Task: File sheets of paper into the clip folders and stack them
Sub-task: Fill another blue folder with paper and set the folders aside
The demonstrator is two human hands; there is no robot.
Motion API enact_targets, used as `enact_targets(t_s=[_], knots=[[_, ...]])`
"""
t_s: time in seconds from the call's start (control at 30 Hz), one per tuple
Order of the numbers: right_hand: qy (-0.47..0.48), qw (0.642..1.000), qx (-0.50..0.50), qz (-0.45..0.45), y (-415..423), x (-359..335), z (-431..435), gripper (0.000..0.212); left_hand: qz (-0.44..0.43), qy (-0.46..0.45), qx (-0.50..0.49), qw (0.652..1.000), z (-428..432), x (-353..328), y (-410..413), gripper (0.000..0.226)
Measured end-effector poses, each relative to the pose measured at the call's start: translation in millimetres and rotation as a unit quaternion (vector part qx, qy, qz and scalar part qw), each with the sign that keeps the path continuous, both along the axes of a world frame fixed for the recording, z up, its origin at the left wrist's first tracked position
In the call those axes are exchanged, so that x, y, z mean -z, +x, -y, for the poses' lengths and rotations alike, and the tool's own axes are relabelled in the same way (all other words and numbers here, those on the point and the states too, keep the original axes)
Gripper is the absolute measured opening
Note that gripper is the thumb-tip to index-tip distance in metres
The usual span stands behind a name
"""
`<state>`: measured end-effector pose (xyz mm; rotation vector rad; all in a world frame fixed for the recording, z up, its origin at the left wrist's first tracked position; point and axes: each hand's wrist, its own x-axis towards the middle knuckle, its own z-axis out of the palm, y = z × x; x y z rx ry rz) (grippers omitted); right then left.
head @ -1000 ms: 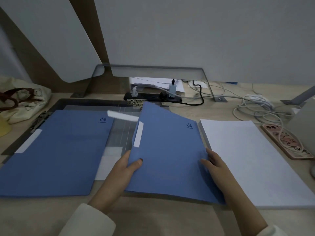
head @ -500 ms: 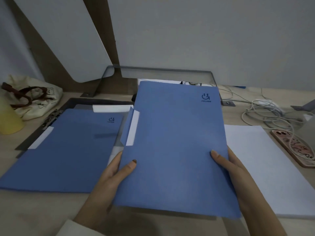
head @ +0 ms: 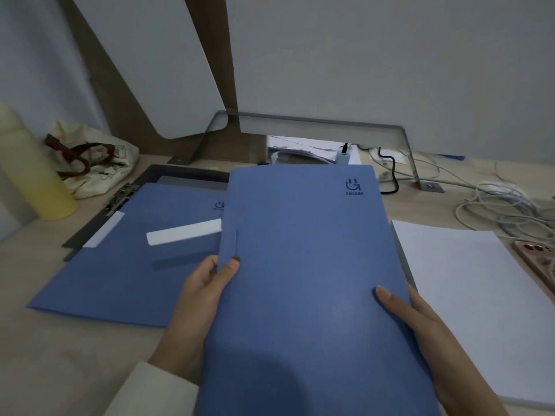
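A closed blue folder (head: 303,265) is held up off the desk in front of me, its "FOLDER" logo at the top right. My left hand (head: 198,301) grips its left edge, thumb on the cover. My right hand (head: 432,340) holds its right edge, thumb on top. A second blue folder (head: 135,265) lies flat on the desk to the left, with a white label strip (head: 183,231) showing above it. A stack of white paper (head: 486,298) lies at the right.
A dark clipboard (head: 126,196) lies under the left folder. A yellow bottle (head: 33,172) and a cloth bag (head: 93,160) stand at the far left. Cables (head: 504,205) and a pink phone (head: 540,259) lie at the right. A metal stand (head: 315,121) spans the back.
Both hands lifted the blue folder off the desk and brought it toward me and slightly left, over the other folder's right edge. Its label tab has folded out of sight.
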<state>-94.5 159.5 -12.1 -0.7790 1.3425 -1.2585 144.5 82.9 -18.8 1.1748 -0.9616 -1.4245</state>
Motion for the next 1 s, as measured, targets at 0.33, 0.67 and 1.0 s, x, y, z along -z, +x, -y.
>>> enact_targets(t_s=[0.33,0.67,1.0], knots=[[-0.036,0.998,-0.02,-0.043,6.9,-5.7,-7.0,0.039,0.386,-0.192,-0.189,0.882,9.6,11.4,10.8,0.039],[-0.049,0.997,-0.033,-0.055,-5.6,-15.5,-13.6,0.061,0.628,-0.286,-0.07,0.72,30.0,10.0,48.5,0.071],[-0.087,0.993,-0.006,-0.077,14.3,-3.0,-4.9,0.052,0.331,-0.013,-0.055,0.942,16.1,20.6,16.1,0.035]])
